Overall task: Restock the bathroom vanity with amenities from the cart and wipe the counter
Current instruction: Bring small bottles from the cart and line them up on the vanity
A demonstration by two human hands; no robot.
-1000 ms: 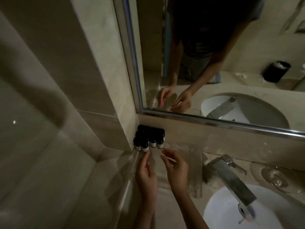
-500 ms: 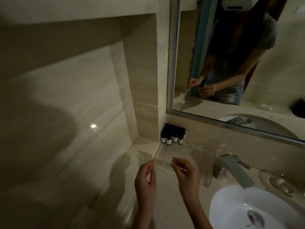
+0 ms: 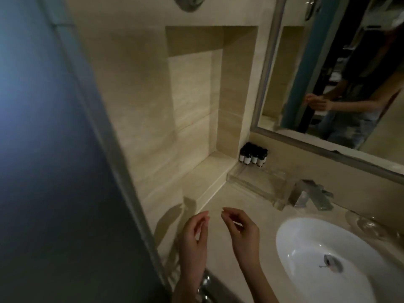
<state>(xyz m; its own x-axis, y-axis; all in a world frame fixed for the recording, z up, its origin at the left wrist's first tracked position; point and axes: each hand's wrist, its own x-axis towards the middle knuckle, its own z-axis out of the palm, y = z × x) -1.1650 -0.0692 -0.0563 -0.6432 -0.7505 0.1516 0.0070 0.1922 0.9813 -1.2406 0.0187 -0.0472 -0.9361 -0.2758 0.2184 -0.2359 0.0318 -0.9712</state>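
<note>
Several small dark amenity bottles (image 3: 253, 154) with white labels stand in the back left corner of a clear acrylic tray (image 3: 258, 184) against the wall below the mirror. My left hand (image 3: 194, 237) and my right hand (image 3: 240, 230) hover side by side over the beige counter (image 3: 220, 248), well in front of the tray. The fingers of both hands are loosely curled and hold nothing. Neither hand touches the bottles or the tray.
A white basin (image 3: 328, 256) lies at the right with a chrome faucet (image 3: 310, 194) behind it and clear glasses (image 3: 369, 226) further right. A mirror (image 3: 341, 84) hangs above. A recessed niche (image 3: 196, 106) sits at the left, and a glass partition (image 3: 54, 171) bounds the left side.
Both hands have pulled back from the tray and bottles toward me. The view has swung back and left, showing the niche and the partition.
</note>
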